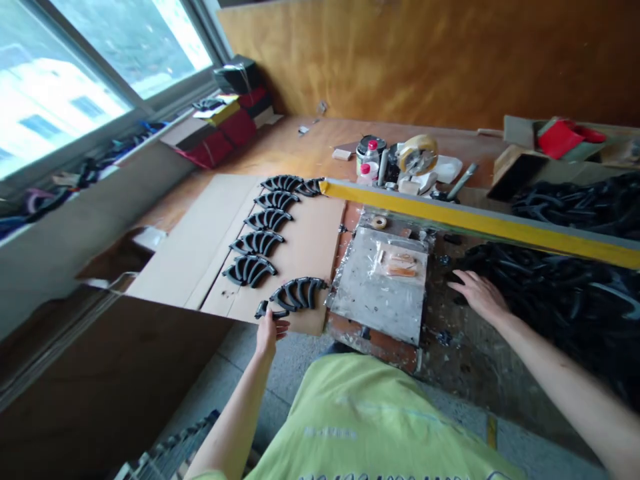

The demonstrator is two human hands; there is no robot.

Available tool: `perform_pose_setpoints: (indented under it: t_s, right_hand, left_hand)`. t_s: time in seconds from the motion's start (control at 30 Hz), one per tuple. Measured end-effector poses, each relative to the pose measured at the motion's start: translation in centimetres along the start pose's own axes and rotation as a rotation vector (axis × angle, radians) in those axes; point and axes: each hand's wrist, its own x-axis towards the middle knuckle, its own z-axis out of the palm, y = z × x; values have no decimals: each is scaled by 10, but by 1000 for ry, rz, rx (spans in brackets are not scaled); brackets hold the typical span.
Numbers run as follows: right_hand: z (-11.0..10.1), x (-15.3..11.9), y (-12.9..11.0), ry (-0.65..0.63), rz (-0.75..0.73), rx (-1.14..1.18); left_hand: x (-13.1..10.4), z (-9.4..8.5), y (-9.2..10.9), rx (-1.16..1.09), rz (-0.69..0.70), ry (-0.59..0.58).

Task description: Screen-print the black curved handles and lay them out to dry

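My left hand [269, 331] pinches a black curved piece [277, 313] at the front edge of a flat cardboard sheet [315, 233]. Beside it lies a fan of similar black curved pieces [300, 293]. Farther up the sheet, more such pieces rest in several fanned groups [257, 245], one behind another. To the right, my right hand [477, 291] reaches palm down over the dark worktop, at the left edge of a heap of black curved pieces [540, 280]. Its fingers are stretched out and apart, and I see nothing held in them; small dark bits lie close to the fingertips.
Between my hands sits a grey metal plate [375, 287] with a small block [401, 265] on it. A yellow bar [450, 217] crosses behind. Bottles [370, 160] and a tape roll [417, 155] stand farther back. An open carton [520, 167] is at right, red boxes [220, 140] by the window.
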Motion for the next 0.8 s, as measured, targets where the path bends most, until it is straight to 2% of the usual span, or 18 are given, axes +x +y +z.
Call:
perform_pose_setpoints:
  t_s: [0.03,0.1,0.2,0.3,0.4,0.5,0.6,0.7,0.8]
  right_hand:
    - [7,-6,15,-42,-13,-18]
    - [14,-16,30,-74,-45,-22]
    - [7,-17,23,4,-62,26]
    - [-13,2,-12,132,24,102]
    - [-31,35,-63,212,30,184]
    - [-39,71,-108,165,-66,225]
    - [-42,93,-132,93,-139,221]
    - [-49,100,-153,110,-153,208]
    - [-56,100,-203,85,-200,328]
  left_hand:
    - [6,-7,-5,62,-20,12]
    - [15,-12,-9,141,-34,-3]
    - [23,-8,-5,222,-7,-23]
    - [26,-7,0,308,23,2]
    - [24,-8,-1,383,66,116]
    - [14,-4,-8,418,143,295]
    - [3,7,-17,422,342,424]
    - [-1,18,-24,434,520,431]
    - [2,23,-24,498,573,368]
